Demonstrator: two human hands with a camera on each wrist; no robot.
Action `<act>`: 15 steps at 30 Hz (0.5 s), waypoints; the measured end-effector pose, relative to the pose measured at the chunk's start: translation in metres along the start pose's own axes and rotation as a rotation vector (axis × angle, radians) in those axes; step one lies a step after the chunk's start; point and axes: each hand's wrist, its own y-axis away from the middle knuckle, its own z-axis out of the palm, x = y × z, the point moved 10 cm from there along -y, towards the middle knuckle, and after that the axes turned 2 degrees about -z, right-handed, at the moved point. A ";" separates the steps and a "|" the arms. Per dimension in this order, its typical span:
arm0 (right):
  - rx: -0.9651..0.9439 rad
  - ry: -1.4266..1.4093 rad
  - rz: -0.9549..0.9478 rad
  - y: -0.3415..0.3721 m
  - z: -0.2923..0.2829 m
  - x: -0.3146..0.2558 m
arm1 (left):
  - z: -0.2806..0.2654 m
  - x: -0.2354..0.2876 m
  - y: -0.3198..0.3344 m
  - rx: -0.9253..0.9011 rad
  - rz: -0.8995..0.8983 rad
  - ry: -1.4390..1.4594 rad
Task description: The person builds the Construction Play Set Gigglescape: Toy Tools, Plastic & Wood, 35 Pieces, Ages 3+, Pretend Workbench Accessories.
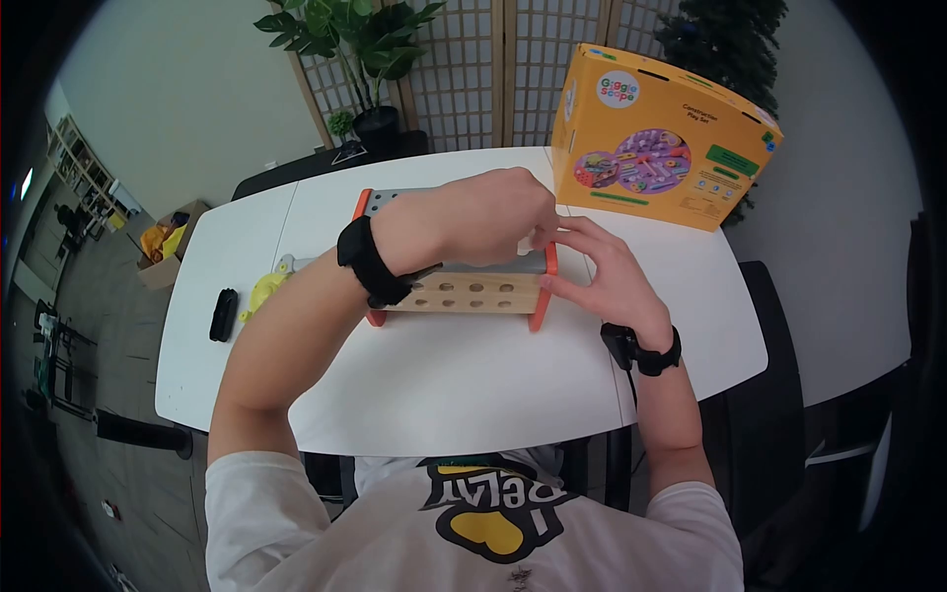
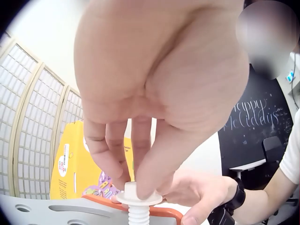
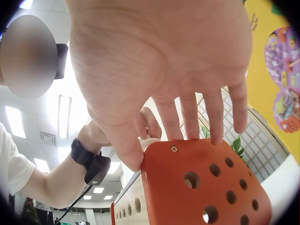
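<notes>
A toy workbench with a wooden front, perforated grey top and orange end panels stands on the white table. Bent over its right end, my left hand pinches the head of a white plastic screw between thumb and fingers. The screw stands upright, thread down, beside the orange rim; its tip is out of view. My right hand rests at the right end panel, fingers fairly straight along its upper edge and thumb at the front corner.
Behind to the right stands a yellow play set box. Left of the workbench lie a yellow-green toy piece and a black case. A potted plant stands beyond the table. A cable hangs from the right wrist camera.
</notes>
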 end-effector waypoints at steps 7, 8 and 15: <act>0.022 0.016 -0.010 0.001 0.000 0.000 | -0.009 -0.004 0.001 0.104 -0.109 -0.063; 0.036 0.021 -0.022 0.001 -0.001 -0.002 | -0.011 -0.010 0.002 0.103 -0.237 -0.152; 0.018 0.026 -0.006 0.000 0.000 0.001 | 0.000 -0.009 0.000 0.022 -0.159 -0.092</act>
